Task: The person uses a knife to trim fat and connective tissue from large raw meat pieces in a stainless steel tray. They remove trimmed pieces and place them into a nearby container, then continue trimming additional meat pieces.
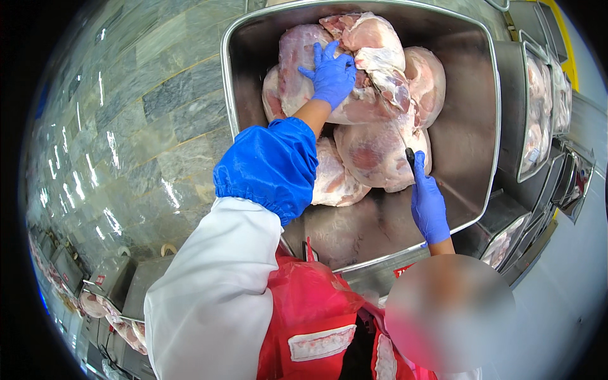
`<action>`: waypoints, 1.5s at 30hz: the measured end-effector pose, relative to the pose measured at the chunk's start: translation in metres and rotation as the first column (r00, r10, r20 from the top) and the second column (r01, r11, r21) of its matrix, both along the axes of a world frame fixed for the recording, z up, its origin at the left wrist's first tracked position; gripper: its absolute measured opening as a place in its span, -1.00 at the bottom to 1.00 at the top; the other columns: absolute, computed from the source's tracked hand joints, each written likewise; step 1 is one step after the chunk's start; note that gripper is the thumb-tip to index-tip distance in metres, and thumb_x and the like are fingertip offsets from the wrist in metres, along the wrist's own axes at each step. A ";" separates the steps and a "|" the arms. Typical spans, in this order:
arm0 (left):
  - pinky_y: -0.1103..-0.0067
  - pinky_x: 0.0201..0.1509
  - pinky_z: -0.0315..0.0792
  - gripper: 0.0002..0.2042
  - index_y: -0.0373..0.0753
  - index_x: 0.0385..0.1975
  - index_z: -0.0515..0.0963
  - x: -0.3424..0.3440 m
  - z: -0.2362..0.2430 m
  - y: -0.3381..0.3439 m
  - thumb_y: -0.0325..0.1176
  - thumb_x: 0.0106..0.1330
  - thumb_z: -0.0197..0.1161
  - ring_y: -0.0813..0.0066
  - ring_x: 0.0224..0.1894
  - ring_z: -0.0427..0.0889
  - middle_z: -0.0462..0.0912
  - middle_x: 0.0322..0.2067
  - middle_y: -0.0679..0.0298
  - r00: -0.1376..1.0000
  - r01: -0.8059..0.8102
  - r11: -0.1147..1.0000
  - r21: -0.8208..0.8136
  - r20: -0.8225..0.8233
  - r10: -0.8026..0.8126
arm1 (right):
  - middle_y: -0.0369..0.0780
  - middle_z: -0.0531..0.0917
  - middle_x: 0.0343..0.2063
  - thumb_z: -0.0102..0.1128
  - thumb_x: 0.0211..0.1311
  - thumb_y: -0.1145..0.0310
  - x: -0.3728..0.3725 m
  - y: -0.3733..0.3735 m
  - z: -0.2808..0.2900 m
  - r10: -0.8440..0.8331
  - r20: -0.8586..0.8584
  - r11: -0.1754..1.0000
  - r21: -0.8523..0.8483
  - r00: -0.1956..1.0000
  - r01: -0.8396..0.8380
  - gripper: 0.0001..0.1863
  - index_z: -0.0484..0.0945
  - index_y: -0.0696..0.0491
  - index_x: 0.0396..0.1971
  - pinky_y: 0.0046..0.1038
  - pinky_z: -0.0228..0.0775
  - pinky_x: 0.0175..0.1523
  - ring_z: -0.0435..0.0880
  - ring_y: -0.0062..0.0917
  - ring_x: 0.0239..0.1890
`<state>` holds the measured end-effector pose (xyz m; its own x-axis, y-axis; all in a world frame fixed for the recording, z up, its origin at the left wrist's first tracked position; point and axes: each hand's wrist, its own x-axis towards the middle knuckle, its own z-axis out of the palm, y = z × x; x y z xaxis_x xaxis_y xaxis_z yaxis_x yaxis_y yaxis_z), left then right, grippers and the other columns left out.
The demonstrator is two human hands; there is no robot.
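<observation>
My left hand (334, 75), in a blue glove, rests with fingers apart on a large raw piece of meat (296, 66). My right hand (429, 204), also gloved in blue, is closed round the black handle of a knife (410, 156). The knife's thin blade points up and away over a round, pale cut of meat (373, 155), close to its right side; I cannot tell how deep it goes. Several other big pieces, among them a pink one (424, 82) at the right, are heaped together. All of them lie in a deep metal tub (468, 126).
Metal bins of meat (537, 117) stand along the right, beside a pale floor (557, 297). At the lower left are more metal containers (111, 275) with meat. Grey tiles (171, 101) with glossy light reflections cover the floor left of the tub.
</observation>
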<state>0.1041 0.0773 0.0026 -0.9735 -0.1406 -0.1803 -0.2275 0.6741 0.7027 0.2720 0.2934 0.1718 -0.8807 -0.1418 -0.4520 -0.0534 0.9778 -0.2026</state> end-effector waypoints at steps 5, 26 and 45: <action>-0.22 0.14 -0.28 -0.89 0.09 -0.41 0.58 0.006 -0.004 -0.003 -0.21 0.06 0.18 0.17 0.31 -0.10 0.20 0.18 0.41 0.996 -0.063 0.993 0.096 -0.062 0.069 | -0.03 0.47 -0.47 -0.18 0.04 0.62 0.012 -0.023 0.044 -0.059 0.130 0.976 0.218 0.990 0.029 -0.23 -0.11 -0.13 0.30 -0.22 0.33 -0.26 0.48 -0.15 -0.43; 0.36 0.32 -0.02 -0.94 -0.16 -0.44 0.53 0.066 -0.074 -0.066 -0.47 0.09 0.17 -0.09 0.30 -0.08 0.17 0.22 0.11 0.949 -0.171 0.857 0.486 -0.152 0.275 | -0.06 0.52 -0.47 -0.17 0.12 0.57 -0.036 0.004 -0.060 0.042 -0.108 0.992 -0.115 0.993 -0.054 -0.27 -0.11 -0.27 0.29 -0.28 0.37 -0.31 0.51 -0.24 -0.48; 0.39 0.31 0.04 -0.97 -0.16 -0.47 0.52 0.065 -0.072 -0.062 -0.44 0.09 0.19 -0.07 0.31 -0.12 0.19 0.21 0.12 0.938 -0.196 0.830 0.522 -0.147 0.314 | 0.03 0.49 -0.45 -0.12 0.04 0.54 -0.074 0.043 -0.019 0.238 0.099 0.872 0.416 0.966 -0.258 -0.25 -0.05 -0.27 0.27 -0.16 0.38 -0.35 0.53 -0.10 -0.44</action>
